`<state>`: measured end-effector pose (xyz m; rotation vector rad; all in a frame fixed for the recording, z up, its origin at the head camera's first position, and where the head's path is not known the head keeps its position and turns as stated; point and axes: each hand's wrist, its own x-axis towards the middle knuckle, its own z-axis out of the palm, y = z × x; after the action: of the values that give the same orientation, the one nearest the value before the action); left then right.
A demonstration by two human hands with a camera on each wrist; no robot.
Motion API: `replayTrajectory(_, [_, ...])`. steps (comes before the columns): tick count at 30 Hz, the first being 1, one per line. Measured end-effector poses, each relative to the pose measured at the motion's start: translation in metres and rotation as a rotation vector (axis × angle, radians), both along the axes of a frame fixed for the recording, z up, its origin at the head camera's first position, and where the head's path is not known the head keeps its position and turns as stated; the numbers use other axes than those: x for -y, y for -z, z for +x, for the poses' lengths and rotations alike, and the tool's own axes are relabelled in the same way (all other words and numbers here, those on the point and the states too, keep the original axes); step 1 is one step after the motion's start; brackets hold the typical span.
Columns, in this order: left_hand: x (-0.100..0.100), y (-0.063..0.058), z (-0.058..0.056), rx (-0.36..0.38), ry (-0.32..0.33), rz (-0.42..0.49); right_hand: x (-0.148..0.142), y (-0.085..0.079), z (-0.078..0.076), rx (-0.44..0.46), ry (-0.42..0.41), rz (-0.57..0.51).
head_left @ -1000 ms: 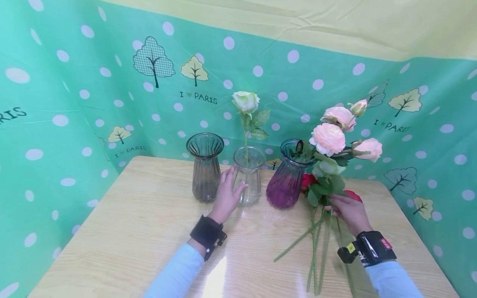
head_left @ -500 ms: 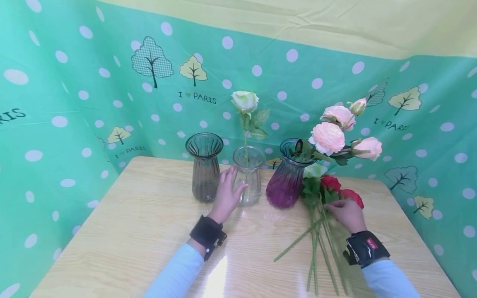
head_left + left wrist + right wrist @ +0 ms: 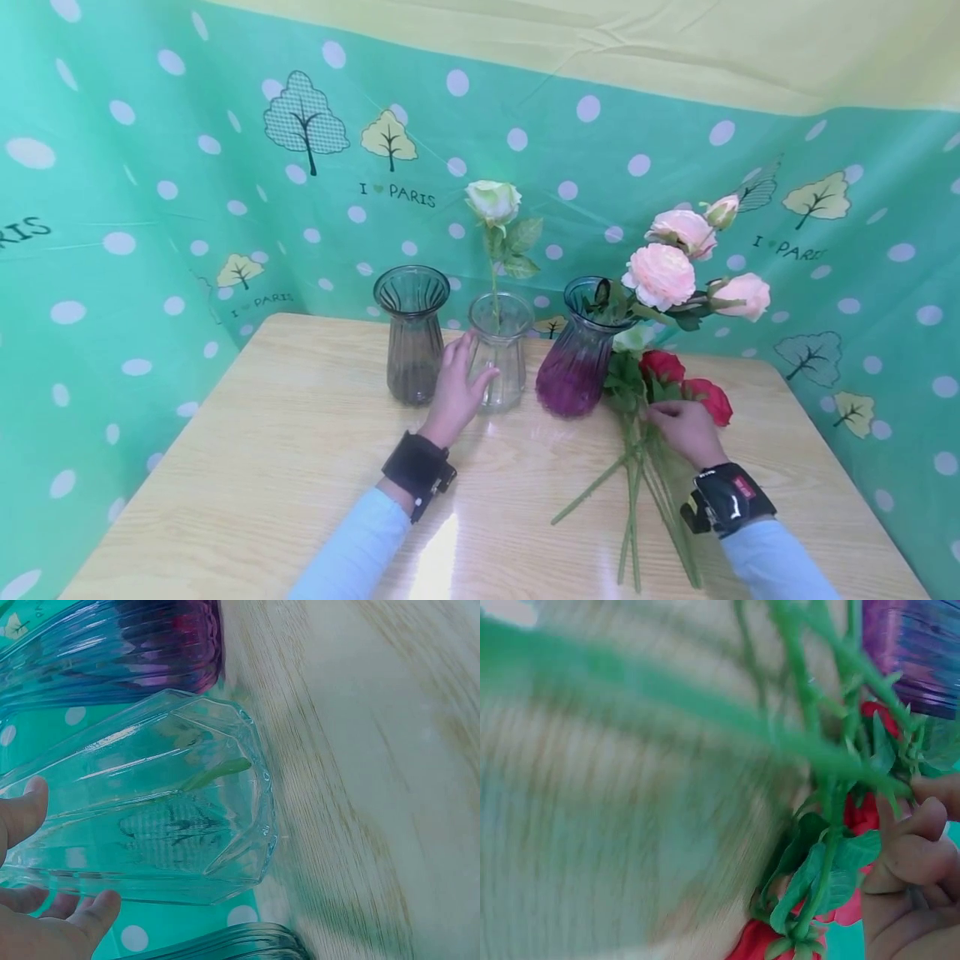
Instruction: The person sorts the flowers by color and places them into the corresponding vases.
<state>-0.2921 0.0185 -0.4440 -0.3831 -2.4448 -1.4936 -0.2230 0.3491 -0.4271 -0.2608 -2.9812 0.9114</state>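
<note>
My left hand holds the clear glass vase, thumb on one side and fingers on the other. One white rose stands in that vase; its green stem end shows through the glass near the bottom. At the right, my right hand pinches a green stem between thumb and fingertips, low over the pile of flowers. Which bloom this stem belongs to is hard to tell. Beside the hand lie red roses, and a pale white rose is partly hidden behind the purple vase.
A grey glass vase stands left of the clear one. To its right, the purple glass vase bears pink flowers leaning right. Several loose stems stretch toward the table's front. A polka-dot curtain surrounds the table.
The right hand has shifted slightly left and down. A pale rose it was raising has dropped back onto the pile, uncovering the red roses. The left hand stays on the vase.
</note>
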Motion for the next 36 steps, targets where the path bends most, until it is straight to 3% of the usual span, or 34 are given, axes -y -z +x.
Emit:
replayTrajectory(8, [-0.001,-0.001,0.000,-0.006,-0.006,-0.018,-0.008,-0.009,0.003,-0.078,0.098,-0.062])
replayTrajectory(15, [0.000,-0.002,0.000,-0.005,-0.003,-0.013,-0.014,-0.016,0.006,-0.039,0.154,-0.147])
replayTrajectory(22, [0.000,-0.001,0.001,-0.002,-0.004,-0.024,-0.017,-0.022,0.011,-0.051,0.227,-0.395])
replayTrajectory(29, [0.000,-0.002,0.002,-0.001,-0.004,-0.023,-0.020,-0.025,0.017,-0.161,0.295,-0.815])
replayTrajectory(36, [0.000,-0.002,0.002,0.005,-0.002,-0.020,-0.018,-0.023,0.019,-0.347,0.316,-1.004])
